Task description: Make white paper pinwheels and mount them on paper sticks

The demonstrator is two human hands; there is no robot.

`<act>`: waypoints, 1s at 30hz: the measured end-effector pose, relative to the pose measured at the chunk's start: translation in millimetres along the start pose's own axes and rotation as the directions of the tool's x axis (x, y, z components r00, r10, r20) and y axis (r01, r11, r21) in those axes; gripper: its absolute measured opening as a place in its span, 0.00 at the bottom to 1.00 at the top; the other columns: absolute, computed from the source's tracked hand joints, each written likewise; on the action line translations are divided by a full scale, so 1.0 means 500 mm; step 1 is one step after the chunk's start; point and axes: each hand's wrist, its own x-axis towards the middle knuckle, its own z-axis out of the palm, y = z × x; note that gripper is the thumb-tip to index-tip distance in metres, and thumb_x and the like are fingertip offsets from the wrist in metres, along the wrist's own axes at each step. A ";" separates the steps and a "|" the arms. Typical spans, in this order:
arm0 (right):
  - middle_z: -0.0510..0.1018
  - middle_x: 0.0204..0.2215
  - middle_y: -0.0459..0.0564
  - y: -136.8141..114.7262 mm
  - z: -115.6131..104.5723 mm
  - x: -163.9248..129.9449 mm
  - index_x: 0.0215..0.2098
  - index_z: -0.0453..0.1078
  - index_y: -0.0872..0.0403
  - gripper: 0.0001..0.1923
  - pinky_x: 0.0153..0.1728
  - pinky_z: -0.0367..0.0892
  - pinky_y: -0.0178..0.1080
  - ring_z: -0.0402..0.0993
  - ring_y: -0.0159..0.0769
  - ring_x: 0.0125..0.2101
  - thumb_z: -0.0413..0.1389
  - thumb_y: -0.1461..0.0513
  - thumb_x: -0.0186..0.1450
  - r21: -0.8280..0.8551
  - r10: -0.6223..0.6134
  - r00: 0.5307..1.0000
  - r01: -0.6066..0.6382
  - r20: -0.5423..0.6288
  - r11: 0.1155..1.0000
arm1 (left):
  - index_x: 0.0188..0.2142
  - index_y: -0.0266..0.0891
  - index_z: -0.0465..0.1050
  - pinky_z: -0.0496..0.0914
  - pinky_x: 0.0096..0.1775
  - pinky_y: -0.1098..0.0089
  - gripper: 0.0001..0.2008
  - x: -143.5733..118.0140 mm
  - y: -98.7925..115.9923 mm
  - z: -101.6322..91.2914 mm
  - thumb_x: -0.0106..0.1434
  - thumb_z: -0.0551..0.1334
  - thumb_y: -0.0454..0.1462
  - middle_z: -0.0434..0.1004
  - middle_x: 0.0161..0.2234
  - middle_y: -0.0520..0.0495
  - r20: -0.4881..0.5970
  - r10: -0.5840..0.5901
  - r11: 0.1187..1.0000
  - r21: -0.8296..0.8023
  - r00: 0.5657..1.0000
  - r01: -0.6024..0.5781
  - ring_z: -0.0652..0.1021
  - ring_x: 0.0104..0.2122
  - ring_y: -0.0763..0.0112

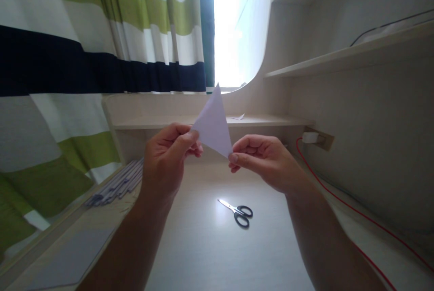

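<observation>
Far left: striped fabric curtain [68, 56], white, green and navy bands, hangs down beside the pale wood-grain counter [210, 255]. On the counter's left edge, a flat pale grey sheet [71, 259]; behind it a row of rolled pale paper tubes [115, 185] lying side by side. Left hand [166, 160] raised above the counter, thumb and fingers pinched shut on the left corner of a folded white paper triangle [213, 124]. Triangle is held in the air between both hands, sharp tip up, in front of the bright window [233, 24]. Right hand [264, 160] pinches the triangle's lower right corner, remaining fingers curled in. Below the hands, black-handled steel scissors [237, 212] lie flat on the counter, blades closed, pointing left, well apart from both hands. A small white paper scrap [239, 117] sits on the low shelf [169, 121] behind. Right: white plug [310, 137] in a wall socket, red cable [356, 214] running down along the counter's right side. No readable writing or brand anywhere.
</observation>
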 end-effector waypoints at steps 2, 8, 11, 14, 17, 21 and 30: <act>0.84 0.29 0.48 -0.001 -0.002 0.000 0.37 0.79 0.57 0.09 0.36 0.80 0.36 0.82 0.32 0.30 0.70 0.59 0.63 -0.028 0.005 1.000 -0.004 0.013 1.000 | 0.29 0.40 0.78 0.71 0.30 0.73 0.06 -0.001 0.000 0.000 0.63 0.65 0.33 0.75 0.23 0.54 -0.007 -0.001 1.000 0.008 1.000 0.001 0.74 0.24 0.74; 0.84 0.29 0.49 -0.005 0.001 -0.001 0.35 0.79 0.57 0.11 0.35 0.78 0.35 0.81 0.32 0.31 0.68 0.56 0.65 -0.083 -0.008 1.000 0.009 0.017 0.996 | 0.29 0.39 0.77 0.71 0.30 0.73 0.05 -0.001 -0.001 -0.001 0.62 0.65 0.33 0.74 0.22 0.54 0.032 -0.009 1.000 0.025 0.999 0.008 0.74 0.24 0.74; 0.83 0.28 0.49 -0.004 0.002 -0.002 0.33 0.78 0.57 0.12 0.34 0.78 0.35 0.81 0.32 0.29 0.68 0.55 0.65 -0.084 -0.021 1.000 0.020 -0.006 0.996 | 0.29 0.39 0.78 0.71 0.29 0.74 0.05 0.001 -0.001 0.000 0.62 0.66 0.33 0.75 0.22 0.54 0.021 -0.013 1.000 -0.009 1.000 0.013 0.74 0.23 0.75; 0.83 0.28 0.49 0.000 0.001 -0.002 0.34 0.78 0.57 0.12 0.34 0.78 0.36 0.81 0.33 0.30 0.69 0.56 0.64 -0.083 -0.019 1.000 0.018 -0.016 0.996 | 0.29 0.39 0.78 0.70 0.28 0.74 0.04 0.002 0.001 0.002 0.61 0.66 0.32 0.75 0.22 0.54 -0.007 -0.027 0.999 -0.033 1.000 0.027 0.74 0.23 0.76; 0.83 0.30 0.49 0.003 -0.001 -0.003 0.36 0.79 0.57 0.11 0.36 0.78 0.36 0.81 0.33 0.31 0.69 0.57 0.64 -0.088 -0.028 1.000 0.028 -0.003 0.996 | 0.29 0.38 0.77 0.71 0.28 0.74 0.04 0.002 0.001 0.003 0.61 0.66 0.32 0.75 0.21 0.54 -0.031 -0.026 0.998 -0.058 0.999 0.025 0.74 0.22 0.76; 0.83 0.30 0.49 0.003 -0.003 -0.006 0.36 0.79 0.57 0.10 0.36 0.78 0.37 0.81 0.33 0.31 0.68 0.57 0.65 -0.113 -0.030 0.999 0.031 0.011 0.993 | 0.27 0.38 0.77 0.71 0.27 0.74 0.05 0.003 0.001 0.003 0.60 0.67 0.31 0.74 0.21 0.54 -0.043 -0.018 0.997 -0.079 0.999 0.014 0.74 0.23 0.76; 0.84 0.32 0.48 0.002 -0.021 -0.002 0.39 0.78 0.55 0.09 0.34 0.77 0.34 0.81 0.32 0.31 0.69 0.58 0.65 -0.119 -0.081 0.995 0.073 -0.060 0.990 | 0.28 0.38 0.77 0.70 0.28 0.74 0.05 0.007 0.000 -0.008 0.60 0.66 0.33 0.74 0.21 0.54 -0.007 -0.037 0.999 -0.029 0.999 0.037 0.74 0.22 0.76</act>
